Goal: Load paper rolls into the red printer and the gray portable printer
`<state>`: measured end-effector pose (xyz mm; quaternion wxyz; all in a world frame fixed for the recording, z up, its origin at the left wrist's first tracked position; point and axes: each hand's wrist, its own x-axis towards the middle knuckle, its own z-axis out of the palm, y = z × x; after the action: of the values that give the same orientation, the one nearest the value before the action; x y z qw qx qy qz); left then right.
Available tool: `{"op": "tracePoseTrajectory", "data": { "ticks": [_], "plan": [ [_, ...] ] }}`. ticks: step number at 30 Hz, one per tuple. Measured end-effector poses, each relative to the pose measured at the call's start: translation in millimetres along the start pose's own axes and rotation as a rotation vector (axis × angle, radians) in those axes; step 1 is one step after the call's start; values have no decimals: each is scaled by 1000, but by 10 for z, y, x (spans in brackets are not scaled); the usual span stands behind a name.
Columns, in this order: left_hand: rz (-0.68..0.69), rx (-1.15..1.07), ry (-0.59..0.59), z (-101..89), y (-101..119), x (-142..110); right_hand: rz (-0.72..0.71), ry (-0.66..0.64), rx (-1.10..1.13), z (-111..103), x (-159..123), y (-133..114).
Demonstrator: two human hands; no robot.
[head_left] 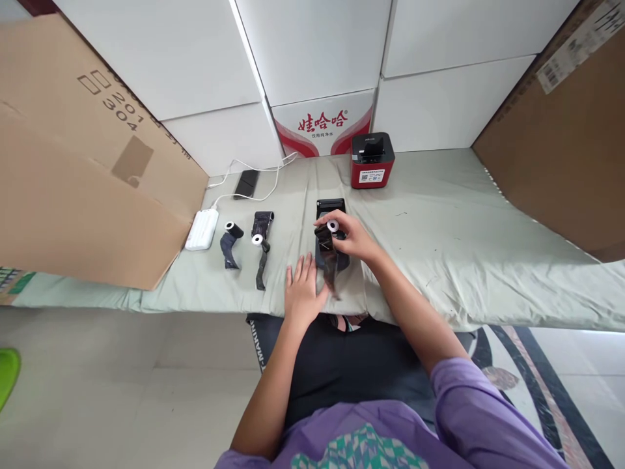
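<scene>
My right hand (355, 236) grips a small black ribbon roll (324, 238) with a white core, fingers curled around its end. A dark, glossy strip hangs from the roll, its lower end blurred. Directly below is a black handheld device (331, 205), largely covered by the hand and roll; I cannot tell whether the roll touches it. My left hand (303, 293) rests flat on the cloth beside the device, fingers spread, holding nothing. To its left lie two similar dark rolls with white cores, one ribbon roll (235, 230) and another ribbon roll (260, 243), their strips partly unwound.
A red and black box-shaped printer (372, 170) stands at the back. A white power bank (202, 229), its white cable and a dark phone (246, 184) are at left. Cardboard boxes flank both sides, the left cardboard (97, 195) and right cardboard (561, 163). White cartons (322, 52) line the back.
</scene>
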<state>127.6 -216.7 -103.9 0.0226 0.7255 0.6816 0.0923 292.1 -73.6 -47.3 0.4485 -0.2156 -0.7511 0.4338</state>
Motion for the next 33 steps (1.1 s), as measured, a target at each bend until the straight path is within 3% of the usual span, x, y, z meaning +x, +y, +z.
{"op": "tracePoseTrajectory", "data": {
  "ticks": [5,11,18,25,33],
  "plan": [
    [2,0,10,-15,11,10,1,-6,6,-7,-5,64],
    [0,-15,5,-24,11,4,-107,86,-63,-37,13,186],
    [-9,2,8,-49,32,4,33,174,-113,-31,-14,189],
    [-34,-32,-25,-102,55,8,232,453,-75,-25,-72,359],
    [-24,-56,-42,-85,12,8,261,529,127,52,1,413]
  ]
}}
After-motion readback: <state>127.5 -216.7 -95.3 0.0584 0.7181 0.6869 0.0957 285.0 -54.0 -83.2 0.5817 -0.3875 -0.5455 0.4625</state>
